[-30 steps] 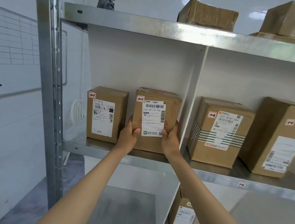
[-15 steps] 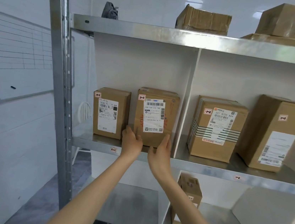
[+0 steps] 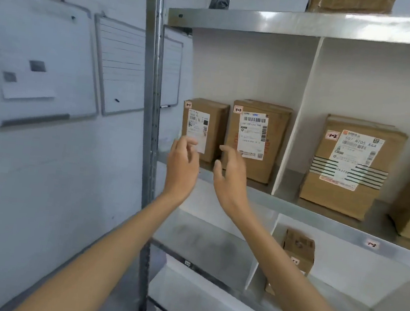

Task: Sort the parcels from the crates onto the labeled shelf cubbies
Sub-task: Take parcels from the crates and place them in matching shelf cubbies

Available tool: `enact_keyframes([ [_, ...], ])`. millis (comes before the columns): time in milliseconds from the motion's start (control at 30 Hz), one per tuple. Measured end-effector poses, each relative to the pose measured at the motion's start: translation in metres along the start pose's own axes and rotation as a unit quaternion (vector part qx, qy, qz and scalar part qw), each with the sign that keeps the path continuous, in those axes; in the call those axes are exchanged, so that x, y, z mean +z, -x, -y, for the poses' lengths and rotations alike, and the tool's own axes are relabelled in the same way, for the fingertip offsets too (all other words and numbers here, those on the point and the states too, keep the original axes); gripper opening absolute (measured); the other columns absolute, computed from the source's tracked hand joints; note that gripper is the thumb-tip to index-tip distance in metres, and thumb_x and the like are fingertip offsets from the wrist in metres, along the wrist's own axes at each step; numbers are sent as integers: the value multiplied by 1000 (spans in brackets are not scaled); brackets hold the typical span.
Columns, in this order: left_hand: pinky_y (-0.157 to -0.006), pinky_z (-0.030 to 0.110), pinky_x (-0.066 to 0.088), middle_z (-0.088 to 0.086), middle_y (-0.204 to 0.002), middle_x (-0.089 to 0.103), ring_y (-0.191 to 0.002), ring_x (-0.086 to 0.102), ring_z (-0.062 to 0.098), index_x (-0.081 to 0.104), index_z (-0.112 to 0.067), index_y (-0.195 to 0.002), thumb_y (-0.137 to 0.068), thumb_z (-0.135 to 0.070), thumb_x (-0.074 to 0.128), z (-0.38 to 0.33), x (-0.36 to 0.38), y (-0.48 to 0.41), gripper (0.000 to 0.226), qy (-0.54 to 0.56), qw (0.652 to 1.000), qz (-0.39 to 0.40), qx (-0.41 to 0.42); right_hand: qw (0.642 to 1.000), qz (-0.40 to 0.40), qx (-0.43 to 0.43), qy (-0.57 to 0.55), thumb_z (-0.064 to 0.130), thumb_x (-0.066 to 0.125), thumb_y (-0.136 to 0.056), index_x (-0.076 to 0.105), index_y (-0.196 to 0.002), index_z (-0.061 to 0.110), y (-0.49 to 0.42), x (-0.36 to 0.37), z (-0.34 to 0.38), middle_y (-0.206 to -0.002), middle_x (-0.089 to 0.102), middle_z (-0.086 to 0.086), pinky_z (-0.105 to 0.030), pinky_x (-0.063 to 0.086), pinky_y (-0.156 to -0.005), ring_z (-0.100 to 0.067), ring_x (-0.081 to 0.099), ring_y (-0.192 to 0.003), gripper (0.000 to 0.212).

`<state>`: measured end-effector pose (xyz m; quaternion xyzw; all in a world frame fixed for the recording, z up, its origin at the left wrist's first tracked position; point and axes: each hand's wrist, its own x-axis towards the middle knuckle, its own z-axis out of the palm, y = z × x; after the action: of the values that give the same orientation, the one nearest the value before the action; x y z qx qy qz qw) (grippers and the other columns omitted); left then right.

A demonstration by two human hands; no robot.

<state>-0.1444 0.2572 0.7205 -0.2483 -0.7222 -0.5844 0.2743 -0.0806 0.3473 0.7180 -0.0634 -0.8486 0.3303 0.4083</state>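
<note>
Hovering just in front of the left cubby, our left hand (image 3: pixel 183 164) and right hand (image 3: pixel 230 174) are both empty. Each grip is spread loose, fingers a bit curled, pinching nothing. The left one overlaps the smaller parcel (image 3: pixel 216 131) in the view, but it's motion-blurred, so we can't say for sure whether it touches.

The task's parcels are on the shelf (image 3: pixel 295 208). The smaller one and the taller parcel (image 3: pixel 275 143) stand upright side by side in that left cubby, close together but with a slim gap. The taller one sits near the white divider (image 3: pixel 297 115). Both carry a little "1-1" sticker on the top corner and have their shipping labels facing out. We reckon that's the whole point of standing them this way: you can read the code without pulling anything.

Same logic next door. The striped parcel (image 3: pixel 341 195) is marked "1-2", and the shelf tag (image 3: pixel 371 244) on the edge below its cubby reads the same, so it looks sorted right. The tag for the left cubby isn't visible from here.

One more small box (image 3: pixel 298 247) sits on the lower shelf, behind the divider there.

Our guess is this cubby's placement is done and we're free for the next parcel. The crates aren't in view, so no telling how many are left.
</note>
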Motion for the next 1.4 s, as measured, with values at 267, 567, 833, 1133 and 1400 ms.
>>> enact_keyframes([
  [267, -78, 29, 47, 3, -93, 66, -87, 60, 17, 62, -11, -89, -91, -4, 42, 5, -107, 94, 20, -150, 980, -101, -84, 975, 149, -113, -119, 6, 46, -94, 57, -116, 6, 75, 19, 34, -119, 59, -10, -30, 33, -100, -25, 48, -116, 25],
  [567, -72, 36, 49, 9, -87, 67, -79, 61, 27, 63, -12, -87, -89, -3, 44, -18, -272, 253, 22, -307, 893, -209, -253, 889, 360, -165, -228, 5, 46, -91, 65, -102, 9, 221, 81, 105, -107, 67, -5, -39, 43, -95, -26, 56, -106, 22],
  [833, -51, 26, 42, 3, -80, 61, -59, 52, 15, 60, -13, -90, -94, -7, 42, -31, -362, 396, 20, -314, 810, -267, -417, 769, 577, -157, -226, 11, 44, -96, 64, -102, 14, 358, 119, 144, -107, 65, -6, -24, 42, -86, -19, 57, -103, 21],
  [1133, -54, 20, 38, 6, -86, 64, -71, 55, 14, 60, -13, -90, -91, -5, 43, 19, -428, 538, 19, -296, 709, -288, -571, 677, 726, -75, -99, 13, 43, -98, 62, -109, 8, 489, 177, 135, -115, 63, -5, -19, 36, -81, -16, 56, -108, 23],
  [1400, -66, 33, 40, 2, -76, 57, -74, 53, 21, 56, -8, -83, -96, -16, 39, 142, -449, 662, 23, -281, 643, -209, -681, 634, 768, 91, 19, 15, 45, -95, 66, -101, 11, 624, 271, 47, -102, 65, -6, -27, 43, -82, -17, 56, -96, 22],
])
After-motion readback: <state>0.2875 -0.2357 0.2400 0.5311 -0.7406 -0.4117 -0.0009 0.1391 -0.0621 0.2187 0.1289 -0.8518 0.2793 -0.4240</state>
